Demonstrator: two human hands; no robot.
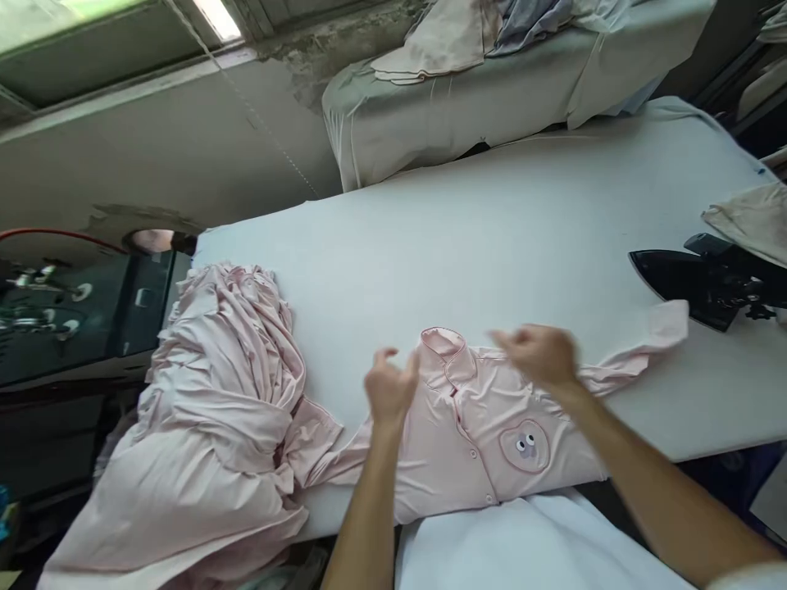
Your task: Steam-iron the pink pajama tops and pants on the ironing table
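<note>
A pale pink button-front shirt (439,459) with darker piping lies face up before me, its collar pointing away and a heart-shaped patch with eyes on its chest. Over the shoulder at the left of the collar is my left hand (390,387), fingers partly curled, thumb apart, nothing visible in it. My right hand (542,356), smeared by motion, is over the other shoulder with its thumb stretched toward the collar and no cloth seen in its grasp. One sleeve extends right toward a black iron (689,283); the other runs left to a heap of pink garments (215,410).
The shirt lies on a white-covered ironing table (467,246). Behind it stands a padded, cloth-covered board (430,123) with folded garments (448,37) on top. Beige cloth (753,217) lies at the right edge, beside the iron. Dark equipment (74,303) stands at left.
</note>
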